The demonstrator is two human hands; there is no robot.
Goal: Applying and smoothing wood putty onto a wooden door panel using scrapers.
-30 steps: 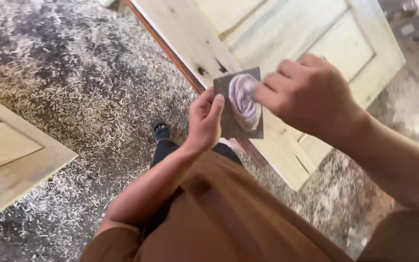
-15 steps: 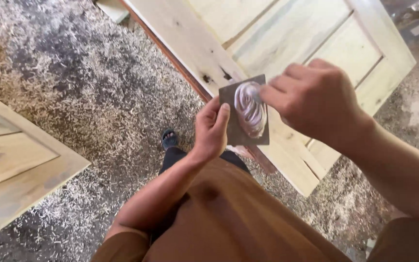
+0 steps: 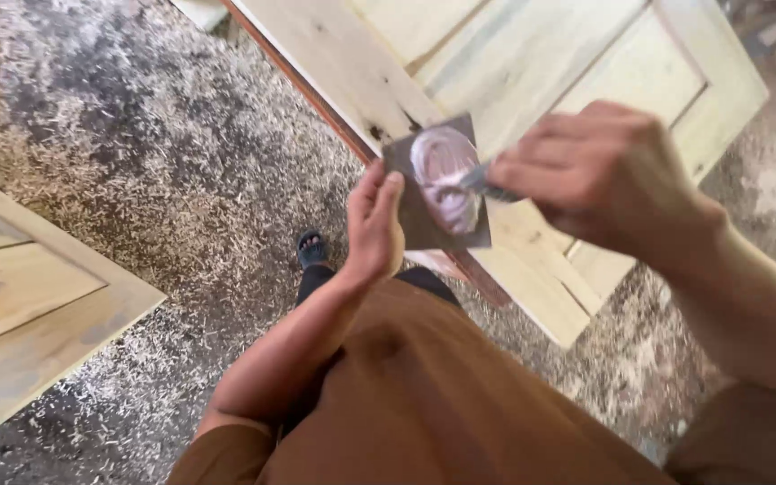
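Head cam, looking down, only view. L hand (image 3: 373, 229) holds a small dark square board (image 3: 437, 184) by its left edge, fingers closed on it, thumb on the near face; board is tilted, raised over the lap, just in front of the near edge of the wooden door panel (image 3: 532, 99). On the board sits a pale pinkish-white blob of putty (image 3: 446, 175), smeared in a swirl, covering much of the upper centre. R hand (image 3: 608, 175) comes in from the right, fingers curled tight round a thin metal tool (image 3: 487, 184), prob. a putty knife; its tip touches the putty, handle hidden in the fist. Door panel lies flat, unfinished light wood w/ recessed panels, dark knot near the edge by the board. Second wooden panel (image 3: 24, 310) at left edge, well apart from both hands. Floor (image 3: 163, 153) thick w/ sawdust and shavings. Brown garment (image 3: 424, 404) fills lower frame; one foot in a dark sandal (image 3: 312, 250) shows below L hand.
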